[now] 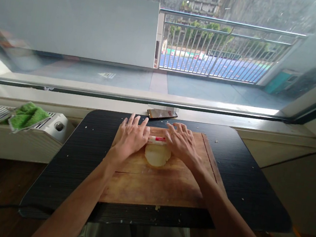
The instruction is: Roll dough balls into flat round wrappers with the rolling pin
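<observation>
At far left, a green cloth (pixel 29 116) lies crumpled on top of a white radiator (pixel 24 147). Right of it stands your black bench (pixel 62 164), with pale crumbs scattered on its surface. A wooden board (pixel 150 192) lies on the bench before you.

Your left hand (pixel 134 133) is over the board's far left part, fingers extended and slightly spread, not clenched, at the left end of a white-and-red roller (pixel 156 139). The roller lies crosswise near the board's far edge. A pale, flat, roughly round piece of dough (pixel 157 157) lies on the board on your side of it; whether it continues beneath is hidden. Beyond the board, a dark flat object (pixel 162 115) rests at the windowsill (pixel 118 106). Your right hand (pixel 183 139) covers the roller's right end, fingers likewise outstretched and released rather than wrapped round it.
</observation>
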`<state>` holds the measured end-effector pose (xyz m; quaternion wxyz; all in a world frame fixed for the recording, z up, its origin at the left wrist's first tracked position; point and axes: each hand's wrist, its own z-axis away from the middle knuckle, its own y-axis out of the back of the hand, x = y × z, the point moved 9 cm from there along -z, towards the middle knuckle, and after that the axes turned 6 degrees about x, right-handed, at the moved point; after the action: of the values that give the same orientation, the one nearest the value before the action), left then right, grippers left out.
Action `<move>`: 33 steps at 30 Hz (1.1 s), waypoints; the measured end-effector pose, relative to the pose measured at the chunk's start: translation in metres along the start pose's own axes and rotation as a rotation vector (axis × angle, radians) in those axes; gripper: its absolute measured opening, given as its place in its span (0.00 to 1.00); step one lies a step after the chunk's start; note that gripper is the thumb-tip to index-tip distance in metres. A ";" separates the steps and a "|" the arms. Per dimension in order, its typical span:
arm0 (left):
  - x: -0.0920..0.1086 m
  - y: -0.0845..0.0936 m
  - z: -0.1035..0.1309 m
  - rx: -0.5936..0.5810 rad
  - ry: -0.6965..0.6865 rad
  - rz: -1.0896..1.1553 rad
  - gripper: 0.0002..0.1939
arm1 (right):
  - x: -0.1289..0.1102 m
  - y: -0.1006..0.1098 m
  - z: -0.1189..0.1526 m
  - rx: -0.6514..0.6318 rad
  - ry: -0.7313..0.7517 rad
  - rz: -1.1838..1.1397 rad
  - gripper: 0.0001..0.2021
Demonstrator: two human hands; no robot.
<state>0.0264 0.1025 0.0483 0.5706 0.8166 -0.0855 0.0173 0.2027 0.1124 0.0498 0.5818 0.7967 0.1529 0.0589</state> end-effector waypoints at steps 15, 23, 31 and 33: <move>0.008 0.007 0.026 -0.094 -0.029 0.042 0.27 | -0.009 0.007 0.028 0.006 -0.082 -0.003 0.24; 0.021 0.033 0.082 -0.002 -0.062 0.120 0.25 | -0.023 0.031 0.083 0.125 -0.067 -0.117 0.22; 0.025 0.031 0.111 0.010 -0.059 0.145 0.26 | -0.037 0.037 0.121 0.156 -0.051 -0.116 0.23; 0.024 0.028 0.107 0.010 -0.065 0.123 0.28 | -0.037 0.033 0.116 0.147 -0.041 -0.075 0.25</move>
<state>0.0385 -0.0097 0.0405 0.5612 0.8128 -0.1541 0.0262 0.2049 -0.0137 0.0470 0.5267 0.8319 0.1747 0.0093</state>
